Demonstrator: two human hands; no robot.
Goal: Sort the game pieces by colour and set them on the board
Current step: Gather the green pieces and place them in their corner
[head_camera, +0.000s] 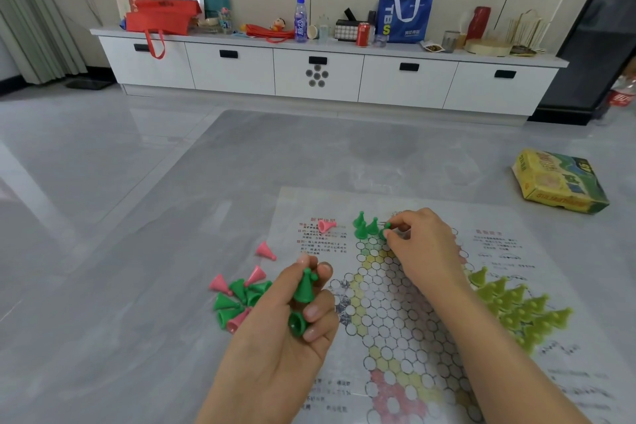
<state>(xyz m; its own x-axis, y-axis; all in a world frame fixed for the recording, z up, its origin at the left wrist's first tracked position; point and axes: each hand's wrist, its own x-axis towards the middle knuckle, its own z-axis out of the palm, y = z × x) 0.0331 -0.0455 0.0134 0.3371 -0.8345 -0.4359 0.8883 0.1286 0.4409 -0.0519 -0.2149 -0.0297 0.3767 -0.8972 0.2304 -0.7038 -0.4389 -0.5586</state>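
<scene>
Board [406,317] lies on glossy grey floor [137,217].

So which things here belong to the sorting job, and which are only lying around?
For the job: board; green pieces; pink pieces; yellow-green pieces; left hand holding green pieces; right hand placing one.

Lying about: game box; blue bag; red can; bottle.
</scene>
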